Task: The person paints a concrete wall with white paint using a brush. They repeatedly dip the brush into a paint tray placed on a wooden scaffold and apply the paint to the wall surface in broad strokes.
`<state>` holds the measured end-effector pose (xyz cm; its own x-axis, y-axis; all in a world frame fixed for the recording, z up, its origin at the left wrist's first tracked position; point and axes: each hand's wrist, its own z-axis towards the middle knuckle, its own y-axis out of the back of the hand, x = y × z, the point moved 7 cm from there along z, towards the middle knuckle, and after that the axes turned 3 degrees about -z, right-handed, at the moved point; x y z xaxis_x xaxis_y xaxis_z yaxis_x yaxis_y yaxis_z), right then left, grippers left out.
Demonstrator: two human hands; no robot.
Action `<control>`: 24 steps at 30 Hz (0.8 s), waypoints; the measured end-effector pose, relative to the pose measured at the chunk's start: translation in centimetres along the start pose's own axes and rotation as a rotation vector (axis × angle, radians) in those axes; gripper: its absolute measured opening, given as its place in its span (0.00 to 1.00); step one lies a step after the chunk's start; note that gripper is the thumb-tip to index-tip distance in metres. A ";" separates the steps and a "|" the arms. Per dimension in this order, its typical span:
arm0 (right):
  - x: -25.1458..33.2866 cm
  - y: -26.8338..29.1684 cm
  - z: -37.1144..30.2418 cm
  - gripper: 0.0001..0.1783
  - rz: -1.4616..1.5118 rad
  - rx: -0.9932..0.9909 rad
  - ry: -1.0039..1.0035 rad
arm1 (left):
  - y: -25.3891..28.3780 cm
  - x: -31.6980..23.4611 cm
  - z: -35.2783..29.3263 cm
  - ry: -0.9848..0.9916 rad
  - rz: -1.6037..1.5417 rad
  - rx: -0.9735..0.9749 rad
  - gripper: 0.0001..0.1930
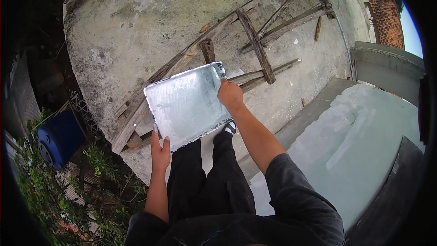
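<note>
A rectangular paint tray (184,105), its inside coated in wet-looking pale grey-white paint and its rim smeared and chipped, is held out in front of my legs. It sits tilted, with its right end higher in view. My left hand (160,154) grips the near left corner, thumb and fingers about the edge. At the far right side my right hand (231,94) is closed on the rim, partly covering it. No roller or brush shows in the tray. Parts of the fingers beneath the tray are hidden.
Weathered timber beams (255,45) lie across the stained concrete slab (136,23) beyond the tray. At the right is a pale grey painted surface (337,150) beside a low wall (387,66). Past the slab's left edge are a blue tank (61,136) and shrubs (59,191), lower down.
</note>
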<state>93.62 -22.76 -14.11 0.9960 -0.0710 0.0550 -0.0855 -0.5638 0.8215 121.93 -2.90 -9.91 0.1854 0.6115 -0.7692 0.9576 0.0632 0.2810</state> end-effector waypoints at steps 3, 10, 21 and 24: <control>1.0 -1.7 -0.5 0.11 -0.040 0.058 0.058 | -0.3 -1.0 -0.2 0.015 0.091 0.030 0.29; 1.6 0.1 -2.2 0.13 -0.001 0.073 0.070 | 0.2 -1.9 0.0 -0.006 0.217 -0.013 0.32; 0.4 2.7 2.0 0.15 0.015 0.162 -0.132 | 0.0 -1.1 1.1 0.044 0.618 0.077 0.34; 0.3 1.8 2.7 0.15 -0.015 0.155 -0.115 | -0.2 -1.5 1.3 0.056 0.648 0.089 0.35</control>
<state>93.69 -26.02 -14.09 0.9882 -0.1504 -0.0290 -0.0830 -0.6850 0.7238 121.78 -4.83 -9.57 0.7216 0.5443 -0.4278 0.6706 -0.3961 0.6272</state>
